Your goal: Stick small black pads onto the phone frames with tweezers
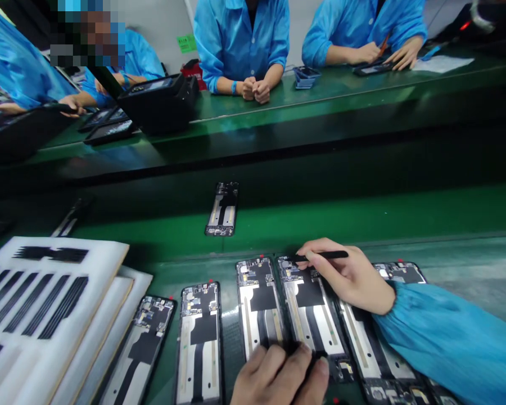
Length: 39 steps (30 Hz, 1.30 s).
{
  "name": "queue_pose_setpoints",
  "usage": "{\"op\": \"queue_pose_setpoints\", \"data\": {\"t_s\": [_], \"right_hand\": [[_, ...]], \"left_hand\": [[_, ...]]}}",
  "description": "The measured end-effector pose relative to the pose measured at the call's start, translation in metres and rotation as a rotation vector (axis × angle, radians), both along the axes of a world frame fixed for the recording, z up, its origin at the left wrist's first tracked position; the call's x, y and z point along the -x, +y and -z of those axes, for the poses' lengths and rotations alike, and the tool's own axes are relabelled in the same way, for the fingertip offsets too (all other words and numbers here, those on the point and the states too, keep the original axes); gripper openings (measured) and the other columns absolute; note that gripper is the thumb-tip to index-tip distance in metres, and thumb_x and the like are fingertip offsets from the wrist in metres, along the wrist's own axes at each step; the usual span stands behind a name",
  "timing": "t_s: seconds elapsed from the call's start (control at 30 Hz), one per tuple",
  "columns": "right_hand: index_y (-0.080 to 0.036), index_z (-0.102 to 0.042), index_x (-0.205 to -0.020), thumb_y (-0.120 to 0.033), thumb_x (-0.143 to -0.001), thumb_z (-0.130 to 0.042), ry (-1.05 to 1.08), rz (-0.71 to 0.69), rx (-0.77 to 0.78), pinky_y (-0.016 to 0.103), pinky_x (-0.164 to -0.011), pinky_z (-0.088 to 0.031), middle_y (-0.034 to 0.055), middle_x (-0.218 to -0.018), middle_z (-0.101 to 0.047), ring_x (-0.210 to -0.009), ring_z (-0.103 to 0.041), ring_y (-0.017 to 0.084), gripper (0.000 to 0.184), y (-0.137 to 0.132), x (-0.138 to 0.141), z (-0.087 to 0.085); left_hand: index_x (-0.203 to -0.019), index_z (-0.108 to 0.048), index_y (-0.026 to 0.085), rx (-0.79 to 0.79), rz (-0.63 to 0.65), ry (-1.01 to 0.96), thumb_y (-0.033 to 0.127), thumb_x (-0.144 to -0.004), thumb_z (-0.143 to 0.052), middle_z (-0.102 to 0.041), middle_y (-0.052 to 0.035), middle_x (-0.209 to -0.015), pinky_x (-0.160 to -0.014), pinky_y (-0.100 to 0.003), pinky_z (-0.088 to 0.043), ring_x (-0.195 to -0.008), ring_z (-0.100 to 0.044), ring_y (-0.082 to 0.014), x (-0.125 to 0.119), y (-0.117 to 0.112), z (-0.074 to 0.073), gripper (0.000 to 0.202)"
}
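Observation:
Several opened phones lie in a row on the green bench, their circuit boards and silver battery areas bare. My right hand (349, 273) pinches a slim black pen-like tool (331, 255), its tip at the top end of one opened phone (307, 298). Bent fingers of my left hand (280, 377) press at the lower end of that same phone and overlap the neighbouring phone (257, 298) on its left. To the left are two more phones, one upright in the row (199, 337) and one slanted (141, 349). Under my right forearm lies another phone (375, 349).
At left, white foam trays (105, 298) are stacked, with black strips (63, 304) in the top one. A single opened phone (222, 208) lies farther off on the green surface. Co-workers in blue sit across at a raised bench (341, 95) holding a black device (158, 101) and blue trays (306, 77).

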State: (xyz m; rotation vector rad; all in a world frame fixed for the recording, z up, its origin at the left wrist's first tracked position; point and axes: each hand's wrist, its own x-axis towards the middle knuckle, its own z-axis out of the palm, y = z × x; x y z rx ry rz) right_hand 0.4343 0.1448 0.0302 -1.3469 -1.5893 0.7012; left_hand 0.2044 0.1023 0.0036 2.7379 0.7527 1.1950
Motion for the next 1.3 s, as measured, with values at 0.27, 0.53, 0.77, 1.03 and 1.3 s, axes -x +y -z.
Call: {"op": "queue_pose_setpoints", "data": {"t_s": [0.27,0.53,0.77,1.03,1.3], "right_hand": [[-0.019,-0.063,-0.1,-0.027,-0.101,-0.054,0.236,0.025,0.029,0.022,-0.075,-0.059,0.0028,-0.089,-0.073,-0.079,-0.077,0.014,0.012,0.002,0.002,0.004],[-0.018,-0.06,-0.095,-0.039,-0.097,-0.06,0.471,0.035,0.148,0.027,-0.074,-0.062,0.002,-0.081,-0.068,-0.078,-0.077,0.017,0.021,0.01,0.004,0.005],[-0.018,-0.061,-0.092,-0.036,-0.094,-0.061,0.538,0.048,0.155,0.027,-0.073,-0.061,0.0013,-0.08,-0.067,-0.076,-0.075,0.015,0.018,0.013,0.006,0.005],[-0.018,-0.062,-0.09,-0.041,-0.09,-0.066,0.591,0.061,0.193,0.028,-0.07,-0.06,0.0018,-0.075,-0.069,-0.07,-0.073,0.016,0.023,0.016,0.008,0.005],[-0.017,-0.063,-0.088,-0.05,-0.08,-0.075,0.677,0.095,0.274,0.03,-0.062,-0.058,0.0057,-0.067,-0.074,-0.063,-0.074,0.019,0.036,0.022,0.006,0.003]], "left_hand": [[-0.113,-0.073,0.022,0.1,0.129,0.214,0.013,-0.098,-0.055,-0.076,0.0005,-0.115,-0.065,-0.032,-0.056,-0.08,-0.063,-0.0182,0.008,-0.002,-0.017,0.025],[-0.123,-0.069,0.017,0.068,0.292,0.384,0.009,-0.097,-0.048,-0.073,-0.006,-0.124,-0.067,-0.032,-0.059,-0.082,-0.064,-0.0195,0.013,0.01,-0.024,0.034],[-0.126,-0.067,0.013,0.036,0.331,0.452,-0.003,-0.085,-0.047,-0.07,-0.01,-0.13,-0.064,-0.031,-0.06,-0.08,-0.065,-0.0198,0.01,0.01,-0.021,0.049],[-0.127,-0.066,0.029,0.142,0.249,0.661,0.008,-0.083,-0.049,-0.049,-0.0229,-0.149,-0.053,-0.036,-0.06,-0.08,-0.072,-0.0246,0.003,0.017,-0.047,0.052],[-0.147,-0.049,0.024,-0.003,-0.054,0.785,-0.005,-0.073,-0.052,-0.04,-0.0182,-0.156,-0.031,-0.03,-0.049,-0.06,-0.07,-0.0189,0.005,0.01,-0.048,0.08]]}}
